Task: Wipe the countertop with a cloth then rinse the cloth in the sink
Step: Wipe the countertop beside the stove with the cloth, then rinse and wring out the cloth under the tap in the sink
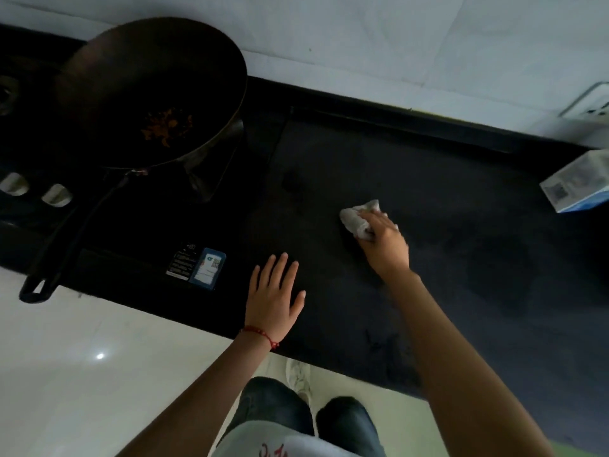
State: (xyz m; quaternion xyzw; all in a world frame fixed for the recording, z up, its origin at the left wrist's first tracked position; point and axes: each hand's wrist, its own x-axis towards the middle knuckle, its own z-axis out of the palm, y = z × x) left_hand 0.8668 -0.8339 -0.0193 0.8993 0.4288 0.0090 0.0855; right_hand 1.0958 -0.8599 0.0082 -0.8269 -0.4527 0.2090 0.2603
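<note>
Right hand (382, 240) grips the cloth (357, 219) on the countertop (461, 258); left hand (275, 291) lies flat, fingers spread

Bare forearms, red string bracelet (260, 333) on left wrist, dark blue jeans (346, 420), white shirt (283, 445) with red print, pale shoe (298, 377)

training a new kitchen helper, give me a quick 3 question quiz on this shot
1. True or false: the right hand grips the cloth against the countertop.
2. Which hand lies flat with fingers spread? A) left B) right
3. What stands on the stove left of the wiped area?

Key: 1 true. 2 A, the left hand. 3 the wok, with food scraps inside.
</note>
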